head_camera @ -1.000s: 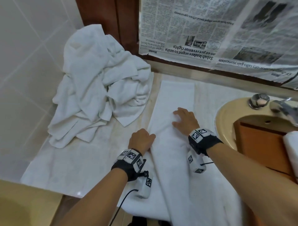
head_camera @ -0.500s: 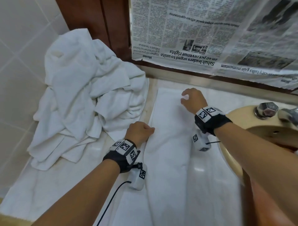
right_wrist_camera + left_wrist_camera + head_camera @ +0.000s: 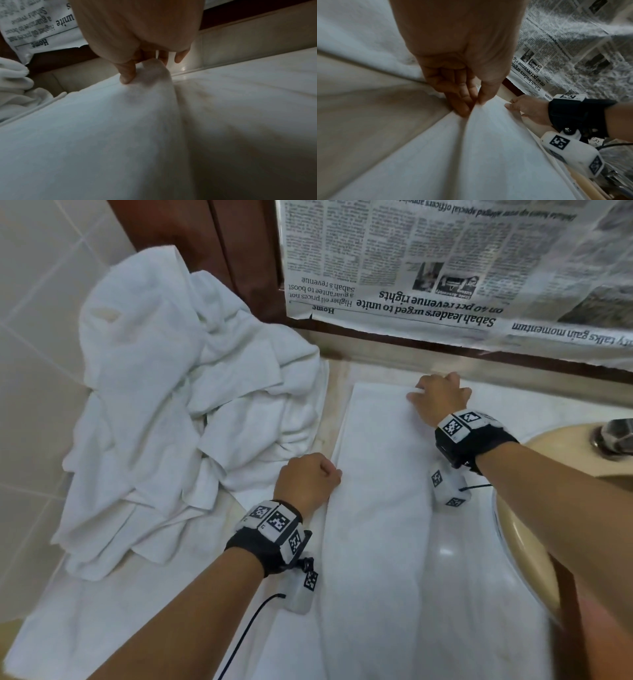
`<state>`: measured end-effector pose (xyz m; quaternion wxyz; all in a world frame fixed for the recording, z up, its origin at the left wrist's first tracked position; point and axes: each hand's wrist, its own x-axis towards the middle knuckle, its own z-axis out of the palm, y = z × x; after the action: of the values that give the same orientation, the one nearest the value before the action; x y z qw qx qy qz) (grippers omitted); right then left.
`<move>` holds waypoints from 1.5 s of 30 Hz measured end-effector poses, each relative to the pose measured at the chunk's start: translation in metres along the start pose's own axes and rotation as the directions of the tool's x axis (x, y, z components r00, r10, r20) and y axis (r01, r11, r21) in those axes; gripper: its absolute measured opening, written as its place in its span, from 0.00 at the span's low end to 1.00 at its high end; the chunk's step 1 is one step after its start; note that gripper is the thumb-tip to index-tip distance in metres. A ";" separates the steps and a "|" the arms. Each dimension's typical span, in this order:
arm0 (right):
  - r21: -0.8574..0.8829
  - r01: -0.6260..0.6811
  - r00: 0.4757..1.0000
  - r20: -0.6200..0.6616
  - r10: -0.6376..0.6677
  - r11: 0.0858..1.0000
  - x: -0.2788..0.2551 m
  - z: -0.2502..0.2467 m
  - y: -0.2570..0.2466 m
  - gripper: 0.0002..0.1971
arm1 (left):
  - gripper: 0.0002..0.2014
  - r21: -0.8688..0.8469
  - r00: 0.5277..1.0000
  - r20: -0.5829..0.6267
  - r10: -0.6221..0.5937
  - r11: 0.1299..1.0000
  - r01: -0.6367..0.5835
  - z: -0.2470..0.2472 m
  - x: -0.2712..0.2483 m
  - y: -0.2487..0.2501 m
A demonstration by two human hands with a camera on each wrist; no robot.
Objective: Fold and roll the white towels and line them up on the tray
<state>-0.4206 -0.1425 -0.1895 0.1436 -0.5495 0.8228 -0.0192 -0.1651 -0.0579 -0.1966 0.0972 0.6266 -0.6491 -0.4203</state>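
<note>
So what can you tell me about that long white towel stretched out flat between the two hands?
The folded towel is plain white terry cloth, laid as a long narrow strip on the pale counter, over another white cloth. It runs from the near edge to the back ledge, between the crumpled towel pile and the sink. The left hand pinches its left edge midway; the right hand pinches its far end.

Head view: looking steeply down from above both forearms, counter and folded towel [image 3: 376,491] ahead of the fingers. Left wrist view: very close behind the left hand [image 3: 464,75], facing along the fingers toward the right hand [image 3: 529,109] and newspaper [image 3: 573,54]. Right wrist view: equally close behind the right hand [image 3: 137,40], facing the back ledge. Shared by all three: towel and newspaper.
</note>
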 end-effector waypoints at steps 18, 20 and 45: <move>0.024 -0.038 0.998 0.043 0.036 0.999 0.004 0.008 -0.003 0.17 | 0.10 0.057 0.990 -0.113 -0.090 0.994 0.097 0.010 0.005 0.011; 0.046 -0.013 0.999 0.031 0.011 0.999 -0.002 0.006 -0.001 0.19 | 0.11 0.024 0.984 -0.141 -0.110 0.993 0.115 0.011 0.004 0.010; 0.177 -0.008 0.986 0.166 -0.022 0.984 -0.119 0.021 0.021 0.31 | 0.09 0.374 0.994 -0.107 -0.028 0.925 0.067 -0.005 0.073 0.071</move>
<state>-0.3912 -0.0232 -0.1879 0.2603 -0.5373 0.8009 -0.0467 -0.2288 -0.1354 -0.1754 -0.0028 0.6693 -0.6966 -0.2584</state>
